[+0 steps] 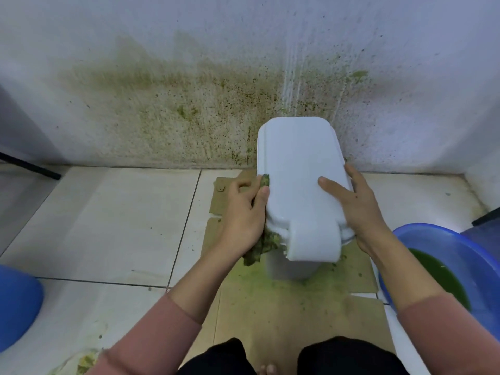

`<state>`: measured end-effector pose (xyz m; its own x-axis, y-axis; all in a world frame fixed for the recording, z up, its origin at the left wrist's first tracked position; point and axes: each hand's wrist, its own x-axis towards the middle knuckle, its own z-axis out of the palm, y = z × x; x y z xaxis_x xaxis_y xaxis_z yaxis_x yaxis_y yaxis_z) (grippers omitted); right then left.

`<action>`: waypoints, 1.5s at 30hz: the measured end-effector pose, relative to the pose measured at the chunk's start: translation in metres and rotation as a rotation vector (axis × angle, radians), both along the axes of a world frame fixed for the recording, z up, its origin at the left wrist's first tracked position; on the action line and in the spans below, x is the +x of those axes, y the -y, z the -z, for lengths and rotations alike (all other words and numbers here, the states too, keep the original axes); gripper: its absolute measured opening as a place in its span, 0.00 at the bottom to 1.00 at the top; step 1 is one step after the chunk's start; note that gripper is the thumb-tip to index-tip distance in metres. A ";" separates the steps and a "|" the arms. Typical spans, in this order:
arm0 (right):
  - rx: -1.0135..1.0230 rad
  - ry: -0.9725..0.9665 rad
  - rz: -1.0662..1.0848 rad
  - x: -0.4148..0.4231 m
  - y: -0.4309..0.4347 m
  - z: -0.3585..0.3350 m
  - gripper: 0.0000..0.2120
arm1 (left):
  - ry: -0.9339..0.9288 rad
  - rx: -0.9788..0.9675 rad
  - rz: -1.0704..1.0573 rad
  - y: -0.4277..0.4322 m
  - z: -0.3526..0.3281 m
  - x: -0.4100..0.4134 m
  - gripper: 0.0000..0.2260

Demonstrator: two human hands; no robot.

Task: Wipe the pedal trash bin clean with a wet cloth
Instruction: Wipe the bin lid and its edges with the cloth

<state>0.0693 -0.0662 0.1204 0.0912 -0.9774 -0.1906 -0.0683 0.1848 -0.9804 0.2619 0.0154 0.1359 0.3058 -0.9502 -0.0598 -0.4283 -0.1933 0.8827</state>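
Both forearms, in pink sleeves (151,334), are reaching forward. The left hand (243,212) is gripping a sodden green-stained cloth (266,243) under its thumb. The right hand (362,209) is clasping the white plastic pedal bin (297,158), thumb lying on top.

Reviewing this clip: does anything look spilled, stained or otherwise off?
Yes. The wall behind the white pedal bin is spattered with green-brown specks and streaks. The cardboard under the bin carries a green stain, the cloth in the left hand is fouled green, and the blue basin holds green liquid.
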 end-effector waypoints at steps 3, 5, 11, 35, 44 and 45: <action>-0.042 0.005 0.031 0.002 -0.002 -0.003 0.37 | 0.185 0.019 0.136 -0.023 -0.004 0.009 0.17; -0.057 0.015 0.038 0.004 -0.005 -0.002 0.35 | 0.254 0.014 0.126 -0.025 -0.012 0.020 0.17; -0.045 0.025 0.085 0.003 -0.008 0.001 0.33 | 0.281 -0.315 0.099 0.044 -0.032 0.005 0.17; -0.057 0.044 0.151 0.005 -0.004 0.005 0.23 | 0.210 -0.506 -0.088 -0.049 0.011 -0.014 0.07; -0.058 0.036 0.146 0.006 -0.005 0.005 0.23 | 0.523 -0.497 -0.059 -0.066 0.036 -0.032 0.05; -0.059 0.032 0.145 0.006 -0.004 0.005 0.23 | 0.518 -0.480 -0.040 -0.066 0.033 -0.030 0.05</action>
